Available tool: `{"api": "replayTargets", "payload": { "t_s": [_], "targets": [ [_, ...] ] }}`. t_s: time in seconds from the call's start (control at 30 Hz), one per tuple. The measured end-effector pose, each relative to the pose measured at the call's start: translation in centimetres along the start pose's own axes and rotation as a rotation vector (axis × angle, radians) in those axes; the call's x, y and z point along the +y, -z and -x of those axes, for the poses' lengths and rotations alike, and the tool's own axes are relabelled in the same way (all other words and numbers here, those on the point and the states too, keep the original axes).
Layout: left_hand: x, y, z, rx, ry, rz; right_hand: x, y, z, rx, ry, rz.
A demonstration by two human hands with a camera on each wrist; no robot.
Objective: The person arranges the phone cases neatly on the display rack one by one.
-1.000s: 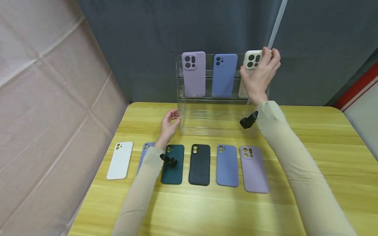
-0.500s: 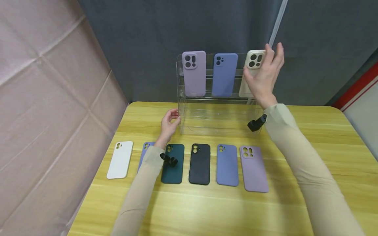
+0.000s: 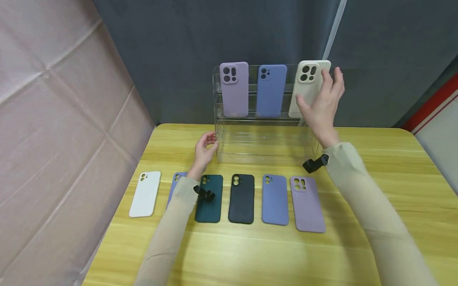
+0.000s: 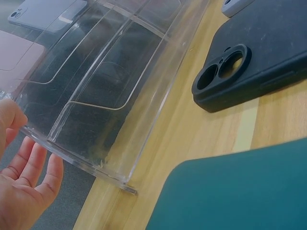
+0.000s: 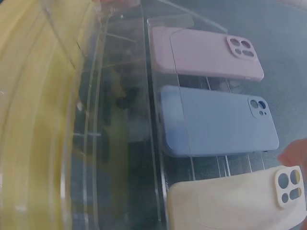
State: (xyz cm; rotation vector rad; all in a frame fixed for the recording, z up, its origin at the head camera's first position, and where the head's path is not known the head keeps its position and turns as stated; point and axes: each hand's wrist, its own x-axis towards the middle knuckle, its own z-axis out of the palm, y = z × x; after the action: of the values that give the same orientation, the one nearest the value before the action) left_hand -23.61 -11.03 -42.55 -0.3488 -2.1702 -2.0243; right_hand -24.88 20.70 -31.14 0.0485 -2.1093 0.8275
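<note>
Curtain [image 3: 171, 59] backed the rack [image 3: 253, 119] the left hand [image 3: 204, 152] pinched; right hand [image 3: 323, 110] had spread, leaving the cream case [image 3: 303, 89] seemingly placed.

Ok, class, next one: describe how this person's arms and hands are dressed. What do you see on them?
The left hand and right hand are bare, with no gloves or rings showing. Both arms wear long, plain beige sleeves, creased along the forearm, with no visible print. A small black device sits at each cuff; no cables can be seen.
</note>
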Motion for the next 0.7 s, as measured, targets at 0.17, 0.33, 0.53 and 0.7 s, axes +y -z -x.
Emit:
{"api": "replayTargets", "payload": {
  "t_s": [0.17,0.33,0.53,0.7],
  "targets": [
    [0.0,0.0,0.0,-0.001,0.002,-0.011,0.2,0.4,1.4,-0.014,-0.007,-0.015],
    [0.0,0.0,0.0,0.002,0.013,-0.016,0.5,1.1,2.7,-0.029,0.024,-0.024],
    [0.1,0.0,0.1,0.003,0.021,-0.020,0.8,1.7,4.4,-0.063,0.059,-0.048],
    [0.1,0.0,0.0,0.006,0.031,-0.012,1.3,2.2,5.8,-0.082,0.054,-0.069]
  ]
}}
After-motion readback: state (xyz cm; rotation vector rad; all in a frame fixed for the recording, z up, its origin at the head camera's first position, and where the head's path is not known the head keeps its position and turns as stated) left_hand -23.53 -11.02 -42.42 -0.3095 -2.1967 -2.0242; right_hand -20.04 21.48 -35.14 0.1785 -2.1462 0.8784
